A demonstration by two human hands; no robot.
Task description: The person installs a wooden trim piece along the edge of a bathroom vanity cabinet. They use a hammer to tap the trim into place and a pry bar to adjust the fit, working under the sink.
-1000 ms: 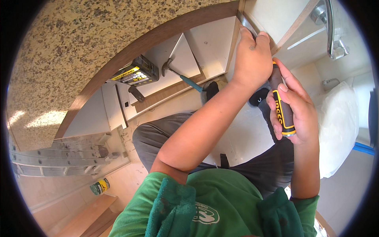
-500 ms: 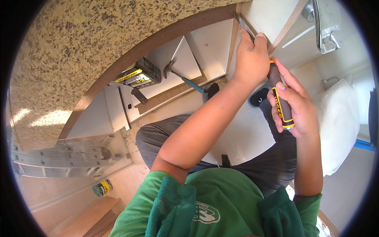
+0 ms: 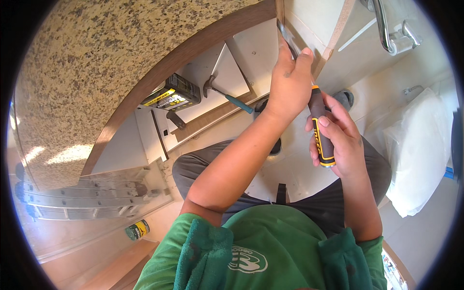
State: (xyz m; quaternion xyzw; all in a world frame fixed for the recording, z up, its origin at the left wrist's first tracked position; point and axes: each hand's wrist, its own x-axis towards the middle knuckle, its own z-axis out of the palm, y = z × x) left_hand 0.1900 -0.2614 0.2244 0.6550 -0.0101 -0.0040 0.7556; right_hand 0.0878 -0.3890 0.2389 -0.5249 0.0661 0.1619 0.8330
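A chisel (image 3: 321, 128) with a brown-grey, yellow-trimmed handle and a metal end cap runs up to the cabinet's corner. Around its handle are the fingers of my right hand (image 3: 344, 140). Farther up, my left hand (image 3: 291, 84) is closed on the metal blade, thumb along the right side and fingers on the left. The blade's tip lies against the wooden edge (image 3: 280, 12) where the curved cabinet front meets the white panel. My left hand hides part of the blade.
A claw hammer (image 3: 227, 96), a dark can (image 3: 176, 92) and a small dark block (image 3: 175, 120) sit in the open cabinet under the granite countertop (image 3: 130, 53). A ladder (image 3: 87, 198) lies left, near a small green tin (image 3: 137, 230). White plastic sheeting (image 3: 413, 150) hangs right, below a metal handle (image 3: 386, 29).
Both hands and the chisel have shifted left in the view, and the whole scene has moved slightly. My right foot shows farther right. The grip on the chisel stays the same.
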